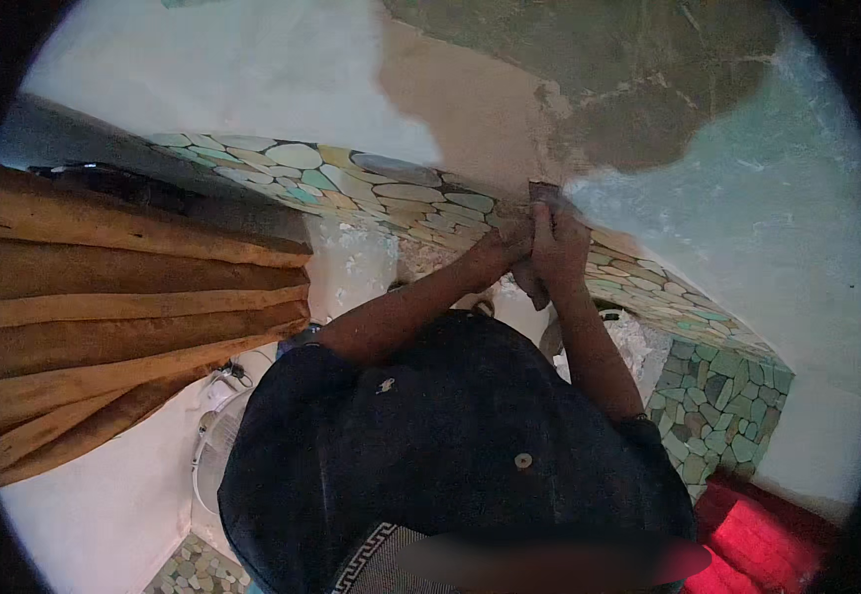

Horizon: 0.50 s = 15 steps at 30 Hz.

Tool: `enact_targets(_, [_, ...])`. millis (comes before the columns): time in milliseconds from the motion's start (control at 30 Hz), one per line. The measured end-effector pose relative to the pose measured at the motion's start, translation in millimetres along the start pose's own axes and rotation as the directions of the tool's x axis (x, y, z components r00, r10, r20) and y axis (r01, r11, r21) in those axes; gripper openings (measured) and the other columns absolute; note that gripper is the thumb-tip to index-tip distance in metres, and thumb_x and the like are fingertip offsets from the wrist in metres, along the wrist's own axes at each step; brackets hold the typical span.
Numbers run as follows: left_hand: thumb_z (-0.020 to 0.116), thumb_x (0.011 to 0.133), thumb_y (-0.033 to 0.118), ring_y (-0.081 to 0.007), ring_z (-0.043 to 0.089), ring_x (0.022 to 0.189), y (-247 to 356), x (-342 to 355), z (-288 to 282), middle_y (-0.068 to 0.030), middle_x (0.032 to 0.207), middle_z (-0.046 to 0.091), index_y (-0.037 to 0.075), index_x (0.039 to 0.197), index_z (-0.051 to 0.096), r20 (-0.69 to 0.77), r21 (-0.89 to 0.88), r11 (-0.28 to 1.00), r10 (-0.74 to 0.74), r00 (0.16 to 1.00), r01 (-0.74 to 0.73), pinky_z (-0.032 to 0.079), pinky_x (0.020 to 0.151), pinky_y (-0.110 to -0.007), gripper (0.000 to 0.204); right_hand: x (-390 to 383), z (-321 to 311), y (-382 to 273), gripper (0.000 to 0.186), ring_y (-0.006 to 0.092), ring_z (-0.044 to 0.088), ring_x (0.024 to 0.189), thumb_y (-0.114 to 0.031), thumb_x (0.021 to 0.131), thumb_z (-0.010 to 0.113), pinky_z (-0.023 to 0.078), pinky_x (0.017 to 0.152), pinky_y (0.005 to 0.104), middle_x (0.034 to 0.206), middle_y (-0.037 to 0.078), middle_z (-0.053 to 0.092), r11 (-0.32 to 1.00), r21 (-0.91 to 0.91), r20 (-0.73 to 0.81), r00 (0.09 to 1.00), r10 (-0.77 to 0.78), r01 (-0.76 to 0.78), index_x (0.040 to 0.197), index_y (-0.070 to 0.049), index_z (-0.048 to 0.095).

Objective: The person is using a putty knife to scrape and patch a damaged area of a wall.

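1. Your right hand [563, 241] is closed around a tool [544, 189], its thumb lying up along it; the dark, flat end shows above your fingers.
2. Your left hand [515, 241] is curled in beside your right, the two touching. You have its fingers bent, but whether they grip the tool or only steady your other hand, I cannot tell.
3. The tool is at the corner where the walls meet, in front of a brown patch [470, 109]. Whether its end touches the wall is too blurred to tell.
4. A grey patch [648, 119] spreads above and to the right of your hands, bordered by pale green wall [787, 178].
5. Behind your hands, a stone-patterned band [302, 168] runs along both walls.
6. To your left hang a brown curtain [133, 287] and, lower, a white fan [214, 450] stands partly behind your dark shirt [440, 396].
7. Red cloth [762, 535] lies at your lower right.
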<state>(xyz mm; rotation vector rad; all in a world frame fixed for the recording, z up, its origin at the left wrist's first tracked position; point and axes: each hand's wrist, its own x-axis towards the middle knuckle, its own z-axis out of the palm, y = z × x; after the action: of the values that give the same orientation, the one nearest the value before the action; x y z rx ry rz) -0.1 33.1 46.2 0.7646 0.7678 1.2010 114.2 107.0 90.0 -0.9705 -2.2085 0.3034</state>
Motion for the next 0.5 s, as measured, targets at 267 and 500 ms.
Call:
enact_targets(267, [0.047,0.093,0.041,-0.026,0.051,0.107,9,5,-5,-0.0151,0.12,0.052,0.001,0.126,0.044,-0.081,0.316,0.949,0.014,0.997,0.012,0.043,0.09,-0.037,0.052,9,0,-4,0.015,0.0379,0.057,0.068,-0.016,0.085,0.057,0.043,0.059,0.0447,0.076,0.019,0.059,0.984,-0.077,-0.085,0.982,-0.166,0.16,0.084,-0.002,0.061])
enact_targets(500, [0.045,0.095,0.03,-0.03,0.05,0.11,-6,-1,-6,-0.019,0.127,0.048,0.0,0.13,0.04,-0.065,0.494,0.867,-0.045,0.997,0.071,0.04,0.094,-0.04,0.047,-5,-6,-11,0.014,0.0366,0.06,0.073,-0.014,0.084,0.058,0.047,0.066,0.0429,0.08,0.019,0.062,0.988,0.107,0.023,0.994,0.109,-0.11,0.086,-0.001,0.062])
